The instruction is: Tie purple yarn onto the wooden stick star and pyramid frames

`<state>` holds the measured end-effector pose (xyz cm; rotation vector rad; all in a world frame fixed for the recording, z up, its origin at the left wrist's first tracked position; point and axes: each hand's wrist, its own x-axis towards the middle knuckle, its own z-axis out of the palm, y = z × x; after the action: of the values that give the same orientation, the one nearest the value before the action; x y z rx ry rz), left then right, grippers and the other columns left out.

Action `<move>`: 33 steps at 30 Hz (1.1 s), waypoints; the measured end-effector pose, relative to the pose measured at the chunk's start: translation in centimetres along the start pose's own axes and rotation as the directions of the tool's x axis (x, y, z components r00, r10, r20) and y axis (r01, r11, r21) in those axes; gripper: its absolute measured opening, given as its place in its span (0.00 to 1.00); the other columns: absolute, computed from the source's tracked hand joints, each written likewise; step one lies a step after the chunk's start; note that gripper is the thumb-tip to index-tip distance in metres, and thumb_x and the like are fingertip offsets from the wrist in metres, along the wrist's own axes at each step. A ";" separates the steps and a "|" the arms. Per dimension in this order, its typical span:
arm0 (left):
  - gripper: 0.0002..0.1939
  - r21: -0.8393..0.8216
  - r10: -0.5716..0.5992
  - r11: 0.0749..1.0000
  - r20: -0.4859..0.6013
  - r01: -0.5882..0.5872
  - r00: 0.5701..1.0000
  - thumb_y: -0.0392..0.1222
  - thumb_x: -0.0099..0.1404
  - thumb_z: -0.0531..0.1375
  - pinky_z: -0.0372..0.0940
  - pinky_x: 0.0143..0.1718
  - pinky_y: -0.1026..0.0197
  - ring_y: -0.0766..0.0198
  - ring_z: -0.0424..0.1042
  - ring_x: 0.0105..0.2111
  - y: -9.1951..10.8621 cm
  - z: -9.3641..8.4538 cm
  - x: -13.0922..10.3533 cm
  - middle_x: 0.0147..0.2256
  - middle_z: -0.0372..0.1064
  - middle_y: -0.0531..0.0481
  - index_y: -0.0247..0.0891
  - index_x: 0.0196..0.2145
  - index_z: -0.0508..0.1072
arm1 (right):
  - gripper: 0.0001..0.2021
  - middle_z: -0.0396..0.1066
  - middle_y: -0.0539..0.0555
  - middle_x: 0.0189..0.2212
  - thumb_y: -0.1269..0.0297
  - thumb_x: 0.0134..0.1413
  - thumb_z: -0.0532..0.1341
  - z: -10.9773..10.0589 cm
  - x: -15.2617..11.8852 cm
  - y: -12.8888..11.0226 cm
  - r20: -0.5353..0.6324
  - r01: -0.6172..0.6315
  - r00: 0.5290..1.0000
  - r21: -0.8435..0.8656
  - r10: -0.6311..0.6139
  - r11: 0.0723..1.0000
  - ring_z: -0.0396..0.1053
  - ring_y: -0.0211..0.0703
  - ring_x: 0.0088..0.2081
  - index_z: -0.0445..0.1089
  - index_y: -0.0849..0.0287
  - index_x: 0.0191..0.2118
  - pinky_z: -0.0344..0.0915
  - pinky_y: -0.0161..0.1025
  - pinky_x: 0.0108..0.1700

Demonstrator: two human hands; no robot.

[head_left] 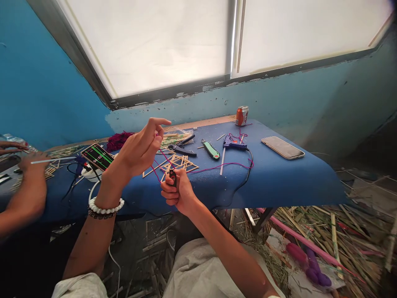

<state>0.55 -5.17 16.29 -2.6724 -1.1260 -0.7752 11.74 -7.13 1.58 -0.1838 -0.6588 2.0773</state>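
Observation:
My left hand (141,149) is raised over the table, its fingers curled on a purple string (214,168) and one finger pointing out to the right. Lower down, my right hand (181,188) is wrapped around a small black tool with red marks (173,177); its exact kind is not clear. The string runs taut between both hands, then trails right across the table. Just behind the hands lies a frame of thin bamboo sticks (182,163). Black-handled pliers (184,151) and a green utility knife (211,150) rest beyond it.
A blue glue gun (234,142) with its cord, a phone (283,148) and a soda can (242,116) occupy the right side. At left are a timer phone (97,156), dark red yarn (119,140) and a co-worker's hands (34,161). Bamboo scraps (328,231) litter the floor.

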 end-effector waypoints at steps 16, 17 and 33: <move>0.19 -0.018 0.027 0.999 -0.004 -0.028 1.000 0.41 0.74 0.43 0.55 0.32 0.61 0.69 0.62 0.27 -0.5 0.3 0.1 0.40 0.65 0.51 0.41 0.60 0.58 | 0.16 0.39 0.41 0.15 0.58 0.60 0.44 0.0 0.0 -0.1 0.007 -0.005 1.000 -0.001 0.005 1.000 0.30 0.33 0.17 0.50 0.55 0.21 0.33 0.28 0.15; 0.19 -0.019 0.028 0.999 -0.005 -0.028 1.000 0.41 0.74 0.43 0.55 0.32 0.61 0.69 0.62 0.27 -0.5 0.3 0.1 0.40 0.65 0.51 0.41 0.60 0.58 | 0.17 0.39 0.41 0.15 0.58 0.60 0.44 0.0 0.0 -0.1 0.008 -0.005 1.000 -0.003 0.005 1.000 0.30 0.33 0.17 0.50 0.56 0.21 0.33 0.28 0.15; 0.19 -0.023 -0.012 1.000 0.052 0.013 0.999 0.37 0.73 0.44 0.55 0.31 0.62 0.69 0.63 0.29 -0.2 0.3 -0.3 0.40 0.66 0.50 0.40 0.60 0.57 | 0.15 0.56 0.43 0.23 0.53 0.51 0.68 -1.1 -2.3 0.1 -0.279 0.414 0.755 -0.500 -0.594 0.761 0.45 0.31 0.22 0.64 0.56 0.31 0.48 0.28 0.22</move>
<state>0.34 -5.08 15.91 -2.7214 -1.1540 -0.7298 13.35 -8.67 0.32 -0.6075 -0.7630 1.2767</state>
